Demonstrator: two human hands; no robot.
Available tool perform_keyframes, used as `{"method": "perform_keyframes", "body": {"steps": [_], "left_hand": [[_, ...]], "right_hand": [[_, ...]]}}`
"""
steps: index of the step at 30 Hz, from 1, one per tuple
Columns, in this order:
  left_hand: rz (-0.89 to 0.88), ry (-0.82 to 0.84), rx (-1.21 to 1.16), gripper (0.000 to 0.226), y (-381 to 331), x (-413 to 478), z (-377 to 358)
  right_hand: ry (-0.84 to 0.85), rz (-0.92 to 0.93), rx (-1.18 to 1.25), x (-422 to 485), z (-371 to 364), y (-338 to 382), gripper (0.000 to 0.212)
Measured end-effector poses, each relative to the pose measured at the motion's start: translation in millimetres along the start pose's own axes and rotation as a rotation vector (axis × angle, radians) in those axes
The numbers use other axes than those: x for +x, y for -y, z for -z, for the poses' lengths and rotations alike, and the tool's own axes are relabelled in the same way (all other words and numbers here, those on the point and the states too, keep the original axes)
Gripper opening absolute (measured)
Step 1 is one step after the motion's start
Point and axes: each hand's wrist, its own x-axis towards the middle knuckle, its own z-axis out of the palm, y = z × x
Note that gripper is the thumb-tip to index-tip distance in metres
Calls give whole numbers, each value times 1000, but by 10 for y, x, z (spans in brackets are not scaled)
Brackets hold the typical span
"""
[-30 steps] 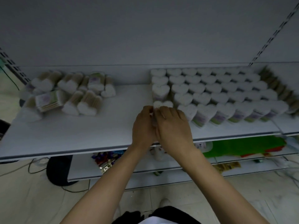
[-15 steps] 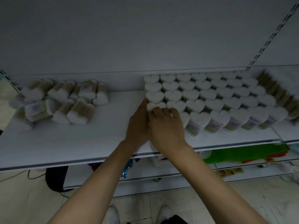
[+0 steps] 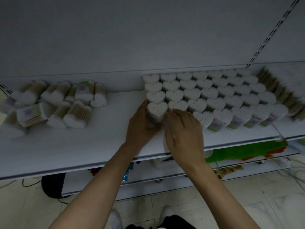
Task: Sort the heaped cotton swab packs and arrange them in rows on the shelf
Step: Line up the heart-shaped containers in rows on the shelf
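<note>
A heart-shaped swab pack stands upright at the left front end of the arranged rows on the white shelf. My left hand curls around the pack's left side and holds it. My right hand lies just right of it, fingers bent over the neighbouring pack at the front of the second column. A loose heap of swab packs lies on the shelf's left part, most on their sides.
Thin wooden-stick packs lean at the right end of the rows. Lower shelves hold green and coloured goods. A dark round object and cables sit on the tiled floor below. The back wall is close behind the rows.
Both hands pushed the held pack back against the left column of the rows. The right hand has slid off it toward the neighbouring pack, so the pack's heart top now shows.
</note>
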Motion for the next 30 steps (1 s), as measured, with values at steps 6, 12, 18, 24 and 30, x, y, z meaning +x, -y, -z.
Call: {"method": "perform_keyframes", "body": {"steps": [6, 12, 18, 24, 30], "left_hand": [[24, 5, 23, 110, -39, -27, 31], [-43, -117, 136, 84, -91, -459, 397], [-18, -394, 289, 47, 239, -896, 1157], [131, -373, 483, 51, 664, -1196, 1820], [112, -367, 388, 55, 748, -1224, 1788]], "right_hand": [[-43, 2, 21, -172, 57, -91, 31], [-53, 107, 187, -117, -83, 271, 25], [181, 84, 474, 39, -486, 942, 34], [600, 63, 465, 453, -1037, 1598, 71], [721, 9, 408, 556, -1529, 1814, 90]]}}
